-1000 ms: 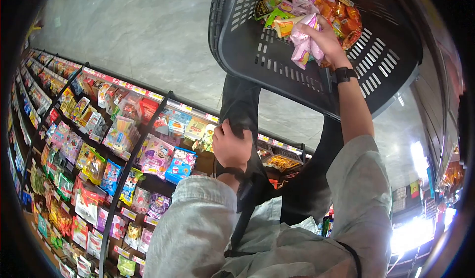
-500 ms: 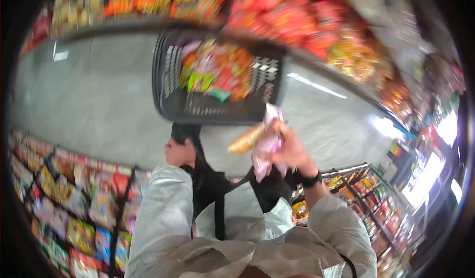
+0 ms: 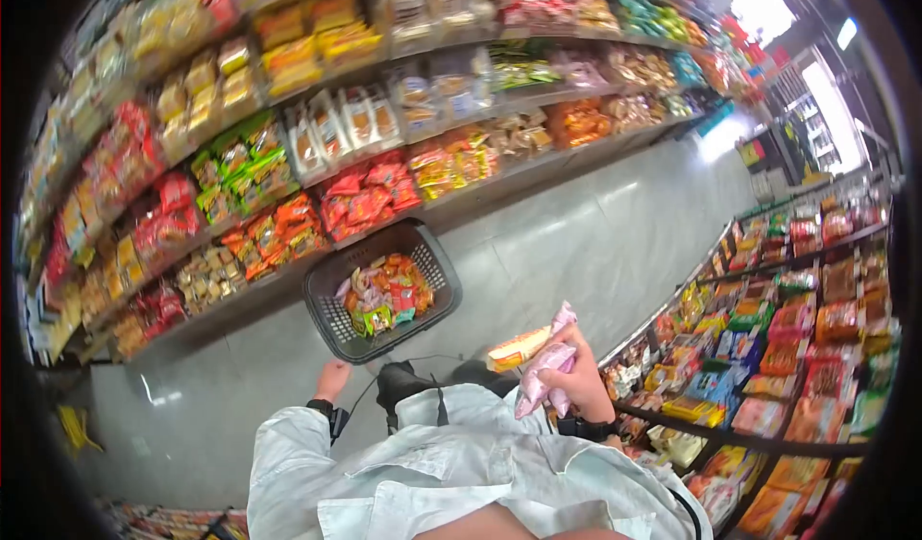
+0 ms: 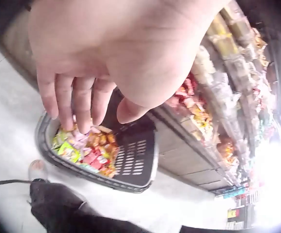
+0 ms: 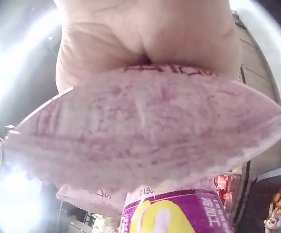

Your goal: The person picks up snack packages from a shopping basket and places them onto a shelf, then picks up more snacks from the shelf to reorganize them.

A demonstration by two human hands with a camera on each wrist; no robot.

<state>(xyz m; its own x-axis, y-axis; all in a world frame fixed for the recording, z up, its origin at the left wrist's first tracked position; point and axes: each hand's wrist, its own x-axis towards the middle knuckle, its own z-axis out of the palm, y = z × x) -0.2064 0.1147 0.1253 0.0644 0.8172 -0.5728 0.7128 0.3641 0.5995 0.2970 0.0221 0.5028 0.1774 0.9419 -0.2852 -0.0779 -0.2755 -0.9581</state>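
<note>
grey tiled floor (image 3: 567, 242) between stocked snack shelves (image 3: 384, 108).

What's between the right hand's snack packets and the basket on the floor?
Head view: only bare grey floor lies between the snack packets and the basket; nothing else shows there.

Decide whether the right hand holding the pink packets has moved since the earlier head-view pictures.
Yes. The right hand with the pink packets was inside the basket one second ago; now it is out, held near the chest, apart from the basket.
</note>
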